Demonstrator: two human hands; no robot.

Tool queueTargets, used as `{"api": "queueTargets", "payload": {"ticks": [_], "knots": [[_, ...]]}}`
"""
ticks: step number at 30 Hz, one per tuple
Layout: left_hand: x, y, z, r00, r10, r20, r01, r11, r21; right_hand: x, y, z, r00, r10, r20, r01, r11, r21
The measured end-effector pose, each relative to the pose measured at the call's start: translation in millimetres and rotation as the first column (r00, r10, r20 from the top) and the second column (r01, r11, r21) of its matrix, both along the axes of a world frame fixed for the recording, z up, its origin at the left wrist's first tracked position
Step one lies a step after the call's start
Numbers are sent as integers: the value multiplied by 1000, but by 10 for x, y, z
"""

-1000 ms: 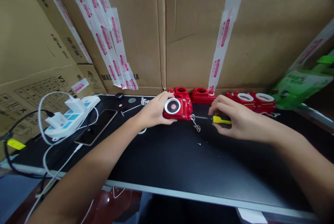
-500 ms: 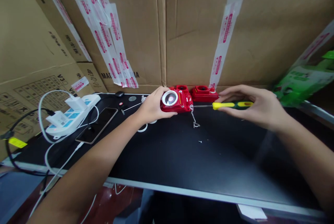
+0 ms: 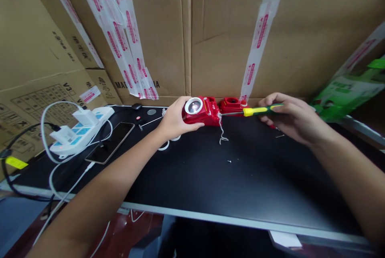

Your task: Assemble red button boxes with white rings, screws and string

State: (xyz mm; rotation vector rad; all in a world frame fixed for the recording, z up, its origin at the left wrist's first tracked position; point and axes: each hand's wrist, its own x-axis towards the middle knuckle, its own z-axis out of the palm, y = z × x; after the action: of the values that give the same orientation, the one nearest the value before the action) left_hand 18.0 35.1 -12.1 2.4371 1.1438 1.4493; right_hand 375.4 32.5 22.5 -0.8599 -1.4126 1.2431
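Wrapped round the left end of a red plastic device (image 3: pixel 207 115) is my left hand (image 3: pixel 175 119); a round lens in a white ring (image 3: pixel 194 106) faces up on it. My right hand (image 3: pixel 296 117) grips the handle of a yellow and green screwdriver (image 3: pixel 255 111). Its thin shaft points left, and the tip meets the device's right end, where a pale cord (image 3: pixel 222 134) hangs down. Whether the tip sits in a screw is too small to tell. Behind the shaft a second red housing (image 3: pixel 231 105) stands on the black table (image 3: pixel 192 178).
To the left are a white power strip (image 3: pixel 81 132) with plugged chargers and a phone (image 3: pixel 111 142). White rings (image 3: pixel 164 146) lie near my left wrist, a small screw (image 3: pixel 229 161) in front. Cardboard (image 3: pixel 222 29) walls the back; a green package (image 3: pixel 345 93) stands at right.
The device has tilted a little, its lens now facing more toward me. My right hand has shifted its grip on the screwdriver, whose handle has risen slightly.
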Motion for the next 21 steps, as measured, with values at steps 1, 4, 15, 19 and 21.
{"api": "queueTargets", "payload": {"ticks": [1,4,15,19,21], "knots": [[-8,6,8,1000,14,9,-14,1000,1,-1,16,-11,1000,-18,-18,18,1000,-9],[-23,16,23,1000,29,-1,-29,1000,9,1,59,-49,997,-73,-10,73,997,18],[-37,16,0,998,19,-67,-17,999,33,41,81,-101,977,-13,211,1,999,54],[-48,11,27,998,27,-58,-25,999,35,31,40,-70,975,16,222,-27,999,45],[-49,0,42,998,29,-55,-28,999,32,37,18,-51,962,21,271,-38,998,57]]}}
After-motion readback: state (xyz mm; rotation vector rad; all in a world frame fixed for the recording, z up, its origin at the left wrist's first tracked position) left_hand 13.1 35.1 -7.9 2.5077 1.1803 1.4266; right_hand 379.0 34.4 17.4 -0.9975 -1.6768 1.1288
